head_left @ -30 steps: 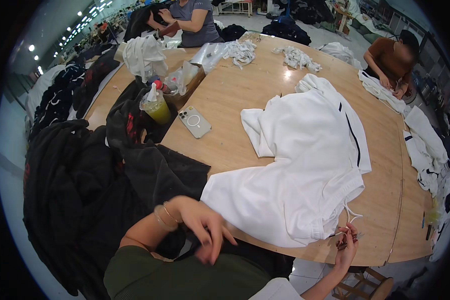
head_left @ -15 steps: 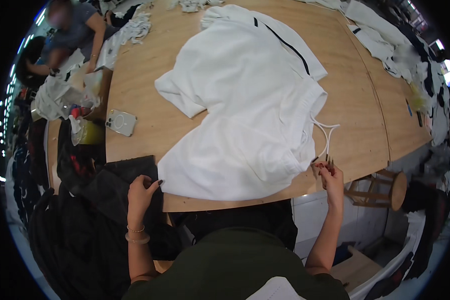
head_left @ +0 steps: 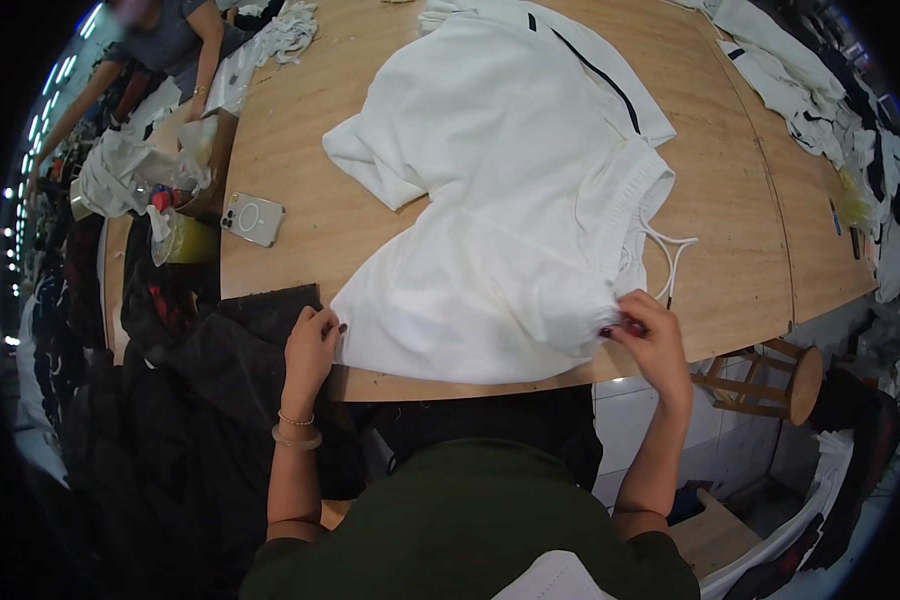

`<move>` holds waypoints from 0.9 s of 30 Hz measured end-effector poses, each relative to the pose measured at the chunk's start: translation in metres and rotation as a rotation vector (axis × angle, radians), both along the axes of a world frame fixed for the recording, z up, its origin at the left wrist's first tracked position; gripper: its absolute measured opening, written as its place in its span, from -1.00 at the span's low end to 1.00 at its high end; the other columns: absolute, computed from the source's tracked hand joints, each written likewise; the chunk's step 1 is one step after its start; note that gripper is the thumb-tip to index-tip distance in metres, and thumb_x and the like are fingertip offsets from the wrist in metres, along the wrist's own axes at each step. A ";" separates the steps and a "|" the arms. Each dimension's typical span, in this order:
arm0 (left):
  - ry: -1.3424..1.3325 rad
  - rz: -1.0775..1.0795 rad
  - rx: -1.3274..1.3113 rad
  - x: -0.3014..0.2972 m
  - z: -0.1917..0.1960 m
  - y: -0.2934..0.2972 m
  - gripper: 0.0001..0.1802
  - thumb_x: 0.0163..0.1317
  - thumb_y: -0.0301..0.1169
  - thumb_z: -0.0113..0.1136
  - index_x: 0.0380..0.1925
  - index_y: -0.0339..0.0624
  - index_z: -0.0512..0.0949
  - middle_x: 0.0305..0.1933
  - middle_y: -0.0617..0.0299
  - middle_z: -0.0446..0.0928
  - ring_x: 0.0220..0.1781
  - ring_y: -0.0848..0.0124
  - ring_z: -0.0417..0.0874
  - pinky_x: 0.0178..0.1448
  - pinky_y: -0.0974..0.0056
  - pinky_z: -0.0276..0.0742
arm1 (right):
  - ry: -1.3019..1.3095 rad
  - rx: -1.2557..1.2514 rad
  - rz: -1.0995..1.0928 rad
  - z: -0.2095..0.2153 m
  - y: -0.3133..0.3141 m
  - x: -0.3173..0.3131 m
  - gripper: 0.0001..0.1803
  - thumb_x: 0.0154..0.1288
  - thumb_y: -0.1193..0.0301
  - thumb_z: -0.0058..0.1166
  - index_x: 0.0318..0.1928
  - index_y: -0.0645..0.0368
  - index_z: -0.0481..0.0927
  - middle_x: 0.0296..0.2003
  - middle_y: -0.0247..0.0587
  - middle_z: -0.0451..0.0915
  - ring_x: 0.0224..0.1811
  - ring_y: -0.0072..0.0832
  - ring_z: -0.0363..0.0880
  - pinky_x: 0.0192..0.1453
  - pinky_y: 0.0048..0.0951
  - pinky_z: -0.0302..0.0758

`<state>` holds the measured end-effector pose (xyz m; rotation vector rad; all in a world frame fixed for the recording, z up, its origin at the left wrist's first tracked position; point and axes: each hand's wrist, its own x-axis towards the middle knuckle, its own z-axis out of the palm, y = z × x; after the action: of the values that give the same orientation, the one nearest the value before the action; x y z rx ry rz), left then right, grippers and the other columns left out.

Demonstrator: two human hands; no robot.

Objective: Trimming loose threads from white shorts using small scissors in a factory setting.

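Note:
White shorts [head_left: 470, 290] with an elastic waistband and a white drawstring [head_left: 676, 255] lie on the wooden table. My left hand [head_left: 313, 342] pinches the hem of a leg at the near left corner. At the near end of the waistband, my right hand [head_left: 650, 335] is closed on the fabric, fingertips pressed together. Whether anything else is in that hand cannot be made out. Beyond the shorts, and partly under them, more white garments [head_left: 480, 95] are piled, one with a dark stripe along its edge.
A phone [head_left: 253, 219] lies at the left of the table [head_left: 750, 230]. Dark cloth [head_left: 260, 330] drapes over the left edge. A cup of yellow drink [head_left: 185, 240] stands left of the table. A wooden stool [head_left: 805, 385] is at the right. Another person [head_left: 185, 45] is at the far left.
My right hand has moved from beside the drawstring tip onto the waistband's near end. My left hand still pinches the hem. The other person's arm has reached out to the left.

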<state>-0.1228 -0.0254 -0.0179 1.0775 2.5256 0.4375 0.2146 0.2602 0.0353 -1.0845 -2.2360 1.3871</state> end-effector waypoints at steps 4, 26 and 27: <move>-0.214 0.156 0.362 -0.017 0.023 -0.013 -0.86 0.31 -0.45 -0.14 -0.30 -0.31 0.38 -0.46 0.23 0.33 -0.44 0.48 0.34 -0.35 0.32 0.31 | 0.560 -0.234 -0.291 0.015 0.009 0.042 -0.74 -0.06 0.53 0.31 -0.32 0.30 0.54 -0.38 -0.29 0.55 -0.32 -0.55 0.52 -0.14 -0.52 0.46; -0.716 0.369 0.755 -0.054 -0.027 0.050 -0.65 0.33 -0.40 0.02 0.09 -0.24 0.34 -0.16 0.20 0.52 -0.20 0.55 0.51 -0.17 0.51 0.41 | 0.381 -0.340 -0.509 -0.027 0.066 0.020 -0.79 0.30 0.35 0.03 -0.19 0.22 0.58 -0.55 -0.51 0.45 -0.73 -0.82 0.06 -0.66 -0.66 -0.07; -0.673 0.348 0.773 -0.052 -0.027 0.044 -0.64 0.33 -0.42 0.02 0.09 -0.26 0.33 -0.12 0.16 0.52 -0.18 0.53 0.52 -0.16 0.51 0.42 | 0.345 -0.304 -0.523 -0.024 0.061 0.021 -0.78 0.32 0.35 0.00 -0.14 0.21 0.57 -0.52 -0.49 0.48 -0.74 -0.82 0.04 -0.67 -0.67 -0.09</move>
<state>-0.1750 0.0190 -0.0449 0.5254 1.9208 1.6493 0.2353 0.3208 0.0117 -1.2870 -1.4002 1.5504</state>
